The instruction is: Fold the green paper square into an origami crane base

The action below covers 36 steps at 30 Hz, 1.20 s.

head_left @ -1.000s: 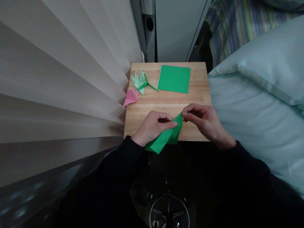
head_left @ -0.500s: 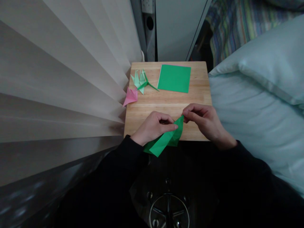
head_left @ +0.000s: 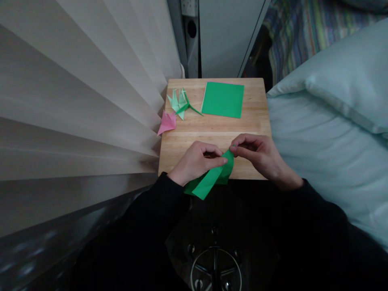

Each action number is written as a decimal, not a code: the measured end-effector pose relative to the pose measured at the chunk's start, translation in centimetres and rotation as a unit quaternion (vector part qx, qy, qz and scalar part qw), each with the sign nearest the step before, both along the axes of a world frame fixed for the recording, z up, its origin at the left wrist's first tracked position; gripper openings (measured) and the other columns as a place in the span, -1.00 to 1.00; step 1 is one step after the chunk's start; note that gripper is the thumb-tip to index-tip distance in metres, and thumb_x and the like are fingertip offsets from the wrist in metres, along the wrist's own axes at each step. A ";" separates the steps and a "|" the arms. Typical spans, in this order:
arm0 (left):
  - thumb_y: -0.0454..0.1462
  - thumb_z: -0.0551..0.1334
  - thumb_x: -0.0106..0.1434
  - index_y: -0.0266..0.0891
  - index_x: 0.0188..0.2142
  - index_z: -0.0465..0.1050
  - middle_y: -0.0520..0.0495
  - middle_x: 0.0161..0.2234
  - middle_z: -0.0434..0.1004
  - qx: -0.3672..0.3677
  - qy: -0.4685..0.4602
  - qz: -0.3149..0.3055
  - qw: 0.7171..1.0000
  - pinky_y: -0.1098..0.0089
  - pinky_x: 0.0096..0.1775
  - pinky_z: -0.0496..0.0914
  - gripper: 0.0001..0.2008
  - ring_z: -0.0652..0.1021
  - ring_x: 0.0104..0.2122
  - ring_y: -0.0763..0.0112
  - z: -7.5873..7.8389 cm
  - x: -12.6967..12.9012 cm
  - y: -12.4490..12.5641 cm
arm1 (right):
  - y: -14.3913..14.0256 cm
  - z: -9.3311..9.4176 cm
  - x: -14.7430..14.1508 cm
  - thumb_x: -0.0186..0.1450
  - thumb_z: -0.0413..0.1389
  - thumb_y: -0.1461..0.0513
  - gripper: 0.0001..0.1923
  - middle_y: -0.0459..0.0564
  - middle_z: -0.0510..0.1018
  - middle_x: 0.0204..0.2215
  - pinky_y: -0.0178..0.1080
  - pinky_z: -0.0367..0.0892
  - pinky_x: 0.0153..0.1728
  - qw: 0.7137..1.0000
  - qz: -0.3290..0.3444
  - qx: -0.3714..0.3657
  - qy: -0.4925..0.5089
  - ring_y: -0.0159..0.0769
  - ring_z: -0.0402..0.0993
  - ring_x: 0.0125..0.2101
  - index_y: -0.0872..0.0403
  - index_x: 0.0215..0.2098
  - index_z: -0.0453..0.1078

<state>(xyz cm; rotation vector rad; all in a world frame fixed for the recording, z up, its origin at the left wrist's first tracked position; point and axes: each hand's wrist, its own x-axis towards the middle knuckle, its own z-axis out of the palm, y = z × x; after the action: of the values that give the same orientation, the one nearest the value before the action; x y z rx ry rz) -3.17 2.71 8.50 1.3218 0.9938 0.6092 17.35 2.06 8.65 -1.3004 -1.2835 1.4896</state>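
A person's two hands work a folded green paper [head_left: 209,182] above the near edge of a small wooden table [head_left: 194,135], its lower flaps hanging past that edge. The left hand [head_left: 197,162] grips the paper from its side, thumb laid flat on top and fingers curled behind. The right hand [head_left: 257,152] pinches the upper corner between thumb and fingertips.

Compared with half a second ago, the right fingertips sit slightly farther left, lapping over the corner so that a small green tip shows above them; the hanging flap has swung a touch to the right. The left hand's hold looks the same.

Unchanged across the table's far side, a square green sheet [head_left: 222,100] lies flat to the right of a pale green folded figure [head_left: 175,104] and a slender dark green one [head_left: 188,106], the two overlapping. A pink folded piece [head_left: 167,122] rests just below them at the left edge, beside a pleated curtain [head_left: 91,101]. Pale bedding [head_left: 327,133] lies to the right.
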 end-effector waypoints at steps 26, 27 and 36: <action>-0.24 0.41 0.19 -0.22 -0.31 0.70 -0.04 -0.32 0.73 0.058 -0.006 0.044 0.997 0.34 -0.17 0.47 -0.89 0.62 -0.30 0.35 -0.4 0.3 -0.1 | -0.3 0.6 0.1 0.11 0.45 0.06 -0.74 -0.10 0.56 -0.49 -0.24 0.35 -0.36 1.000 0.028 0.005 0.006 -0.32 0.44 -0.43 0.01 -0.43 0.54; -0.26 0.41 0.19 -0.22 -0.32 0.70 -0.04 -0.32 0.73 0.060 -0.008 0.044 0.997 0.34 -0.16 0.47 -0.90 0.62 -0.30 0.36 -0.4 0.3 -0.1 | -0.3 0.5 0.0 0.09 0.46 0.06 -0.73 -0.10 0.57 -0.48 -0.24 0.35 -0.36 1.000 0.028 0.004 0.011 -0.33 0.44 -0.43 0.02 -0.43 0.54; -0.26 0.39 0.20 -0.24 -0.38 0.67 -0.03 -0.39 0.70 0.067 -0.007 0.045 0.997 0.36 -0.22 0.45 -0.91 0.59 -0.37 0.40 -0.2 0.4 -0.2 | -0.5 0.4 -0.1 0.09 0.46 -0.02 -0.66 -0.08 0.56 -0.47 -0.23 0.38 -0.39 0.999 0.035 0.023 -0.002 -0.32 0.45 -0.43 0.03 -0.42 0.54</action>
<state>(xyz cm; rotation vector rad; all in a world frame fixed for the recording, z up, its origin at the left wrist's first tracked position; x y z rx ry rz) -2.76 2.52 8.26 1.3939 1.0197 0.7645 17.23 1.60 9.02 -1.2402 -1.3699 1.4986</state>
